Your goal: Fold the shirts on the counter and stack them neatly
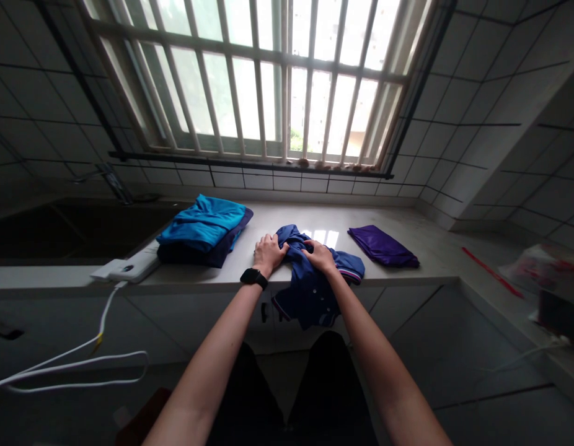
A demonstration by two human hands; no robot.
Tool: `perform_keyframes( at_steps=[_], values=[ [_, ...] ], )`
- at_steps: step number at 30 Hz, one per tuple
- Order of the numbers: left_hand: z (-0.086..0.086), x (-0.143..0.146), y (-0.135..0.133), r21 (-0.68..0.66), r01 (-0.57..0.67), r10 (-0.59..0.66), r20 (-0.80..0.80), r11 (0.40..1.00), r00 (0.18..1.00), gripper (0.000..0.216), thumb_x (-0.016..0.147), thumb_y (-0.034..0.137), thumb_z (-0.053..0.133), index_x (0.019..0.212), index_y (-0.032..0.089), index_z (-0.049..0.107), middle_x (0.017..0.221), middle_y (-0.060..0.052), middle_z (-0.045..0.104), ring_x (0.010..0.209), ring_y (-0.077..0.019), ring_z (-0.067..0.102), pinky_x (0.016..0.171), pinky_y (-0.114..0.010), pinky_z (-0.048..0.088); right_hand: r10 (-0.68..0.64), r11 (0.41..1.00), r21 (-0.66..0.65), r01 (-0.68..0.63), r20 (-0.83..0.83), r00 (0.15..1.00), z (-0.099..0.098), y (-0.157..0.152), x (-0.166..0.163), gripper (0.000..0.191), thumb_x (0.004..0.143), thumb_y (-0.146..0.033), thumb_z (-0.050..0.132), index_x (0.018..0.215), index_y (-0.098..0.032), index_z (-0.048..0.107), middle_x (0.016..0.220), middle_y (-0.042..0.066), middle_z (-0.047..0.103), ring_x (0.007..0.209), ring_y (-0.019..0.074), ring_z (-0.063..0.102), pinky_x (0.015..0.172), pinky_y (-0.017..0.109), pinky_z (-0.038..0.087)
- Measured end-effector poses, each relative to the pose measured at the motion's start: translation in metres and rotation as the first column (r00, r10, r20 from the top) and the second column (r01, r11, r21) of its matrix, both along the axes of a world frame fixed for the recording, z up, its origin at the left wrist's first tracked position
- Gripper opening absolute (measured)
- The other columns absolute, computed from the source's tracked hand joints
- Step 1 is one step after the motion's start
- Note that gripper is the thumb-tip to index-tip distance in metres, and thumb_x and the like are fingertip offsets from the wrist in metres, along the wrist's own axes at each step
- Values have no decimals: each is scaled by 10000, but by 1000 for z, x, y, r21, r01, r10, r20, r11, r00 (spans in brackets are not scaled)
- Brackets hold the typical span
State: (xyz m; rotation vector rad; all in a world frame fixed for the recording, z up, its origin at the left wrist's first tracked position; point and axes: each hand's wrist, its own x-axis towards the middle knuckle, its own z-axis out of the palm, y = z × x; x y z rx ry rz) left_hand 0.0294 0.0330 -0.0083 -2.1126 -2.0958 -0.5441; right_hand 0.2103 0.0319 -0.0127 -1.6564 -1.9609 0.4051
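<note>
1. Now both hands work a navy short-sleeved shirt [305,303] at the front edge of the stone counter [287,217], center frame, its lower part hanging over.
2. Fingers of the left hand [268,255], below which sits a black watch [254,278], curl onto the cloth; the right hand [320,256] presses a fold. Whether either grips, I cannot tell.
3. Left of them lies a folded blue stack [201,229]; right, a folded purple garment [382,246].
</note>
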Motion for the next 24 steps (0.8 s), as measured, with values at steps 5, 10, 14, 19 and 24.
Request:
perform_keyframes(
  at_steps=[5,10,14,19,24],
  values=[
    [2,11,-2,11,42,-41,-132,999,990,464,997,373,373,1215,65,643,1220,-260,649,1154,-369,581,958,-464,428,0,1000,23,0,10,1000,-3,1,-1,354,953,-384,629,1288,-290,696,1356,32,708,1210,242,676,1026,354,528],
    [5,23,-6,0,-11,11,-229,1000,973,467,1012,347,334,1233,58,627,1222,-274,645,1128,-384,549,947,-507,391,-15,1000,14,15,7,1000,-4,1,-3,355,960,-385,620,1293,-281,687,1346,38,713,1200,234,679,1019,349,528],
    [8,25,-10,-34,-36,27,-232,999,972,485,1023,360,315,1235,49,620,1225,-286,639,1134,-390,553,933,-502,382,-5,1000,0,5,15,1000,-2,0,-3,366,966,-379,616,1308,-264,677,1358,49,707,1215,232,676,1032,339,517],
    [9,25,-12,-52,-43,34,-167,998,985,485,1024,378,340,1236,36,610,1231,-288,629,1156,-387,559,949,-485,382,-4,1000,-3,4,20,1000,0,-2,-3,363,972,-375,611,1311,-262,677,1355,52,709,1216,235,677,1033,344,518],
    [8,22,-12,-36,-21,15,-145,999,989,476,1015,360,365,1227,14,614,1227,-290,634,1151,-378,573,949,-463,403,1,1000,-11,-1,14,1000,2,-3,-3,368,970,-371,617,1315,-259,680,1360,50,706,1218,241,676,1041,348,514]
  ],
)
